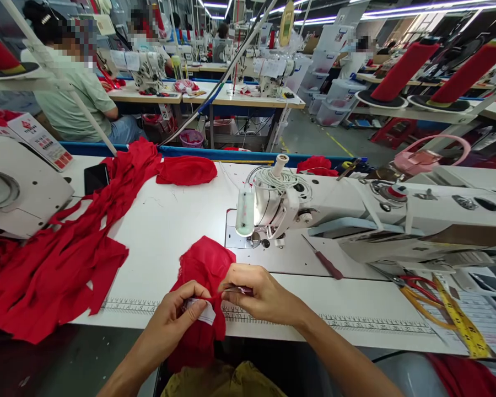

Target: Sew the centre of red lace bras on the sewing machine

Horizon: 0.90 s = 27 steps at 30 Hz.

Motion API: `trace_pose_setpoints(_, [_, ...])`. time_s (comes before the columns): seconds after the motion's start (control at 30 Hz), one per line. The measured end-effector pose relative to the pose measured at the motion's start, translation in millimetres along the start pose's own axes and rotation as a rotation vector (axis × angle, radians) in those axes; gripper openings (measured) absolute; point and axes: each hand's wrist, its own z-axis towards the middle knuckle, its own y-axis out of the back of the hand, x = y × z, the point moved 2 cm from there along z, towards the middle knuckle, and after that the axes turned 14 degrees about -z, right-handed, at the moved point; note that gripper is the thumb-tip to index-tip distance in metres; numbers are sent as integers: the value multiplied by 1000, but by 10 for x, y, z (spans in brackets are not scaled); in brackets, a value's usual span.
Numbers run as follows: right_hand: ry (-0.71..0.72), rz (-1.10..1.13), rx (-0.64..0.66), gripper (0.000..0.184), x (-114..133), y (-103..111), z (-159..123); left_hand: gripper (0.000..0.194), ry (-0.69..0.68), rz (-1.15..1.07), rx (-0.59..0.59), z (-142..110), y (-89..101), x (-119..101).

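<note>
Red cloth [209,259] over the sewing table's [157,231] front edge, near its middle.
Left hand [177,315] pinches it together with a white piece [207,314], probably for steadiness; right hand [258,295] wraps its fingers around a small tool [245,290], perhaps for control.

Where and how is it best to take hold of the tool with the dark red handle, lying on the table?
Probably by the dark red handle, from above and the near right. The tool lies on the table with this thicker end toward the near right, nothing lying over it; the thin shaft points away to the left.
</note>
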Motion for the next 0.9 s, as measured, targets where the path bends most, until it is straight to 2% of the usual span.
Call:
trace_pose_setpoints(0.1, [-15,-21,0,15,7,-5,-8,30,-27,57,2,7,-15,-17])
trace_pose_setpoints(0.37, [60,-123,-52,13,-29,-33,-81,28,-43,96,19,5,-42,-15])
trace_pose_setpoints(0.53, [89,-181,-83,19,-79,-42,-118,26,-51,142,34,29,-44,4])
trace_pose_setpoints(0.77, [83,-178,-92,30,-85,-39,-144,25,-51,139,45,45,-63,3])
trace_pose_setpoints(0.9, [81,-181,-88,27,-75,-31,-150,25,-63,155,36,41,-69,-6])
